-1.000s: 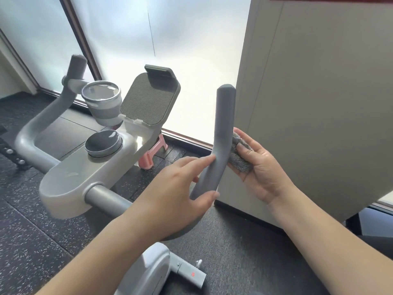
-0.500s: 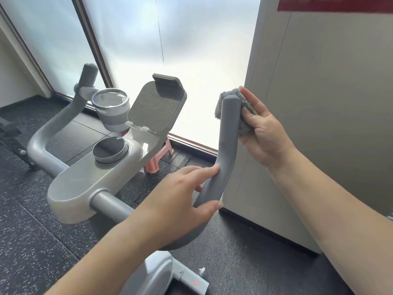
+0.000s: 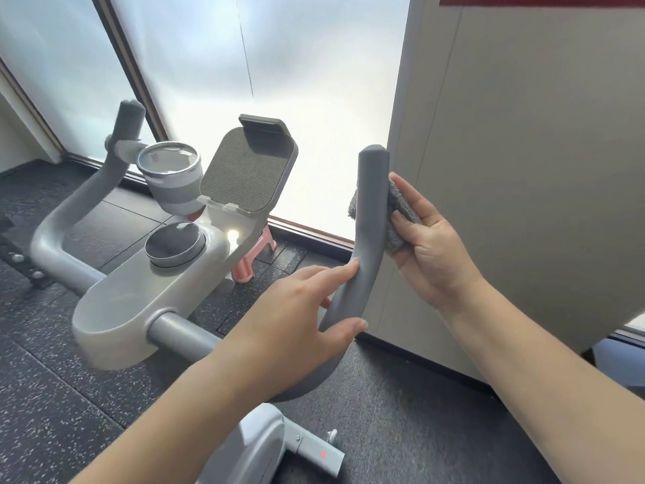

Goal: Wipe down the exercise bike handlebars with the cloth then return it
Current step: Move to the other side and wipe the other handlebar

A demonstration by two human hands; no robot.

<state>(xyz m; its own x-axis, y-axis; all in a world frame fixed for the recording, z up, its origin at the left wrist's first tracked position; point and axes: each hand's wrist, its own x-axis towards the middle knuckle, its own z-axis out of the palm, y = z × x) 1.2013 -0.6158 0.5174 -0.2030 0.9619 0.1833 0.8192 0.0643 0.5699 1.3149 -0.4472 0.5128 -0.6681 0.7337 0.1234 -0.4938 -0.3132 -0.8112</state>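
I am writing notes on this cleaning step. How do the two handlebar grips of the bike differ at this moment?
The right grip is held: the left hand steadies its lower bend, and the right hand presses the grey cloth against its upper part. The left grip is untouched, with no cloth on it. The right grip looks larger, being nearer the camera. Both are grey, rounded at the tip and curve upward.

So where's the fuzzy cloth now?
The cloth is at right of centre in the head view, pressed by the right hand against the upright right handlebar.
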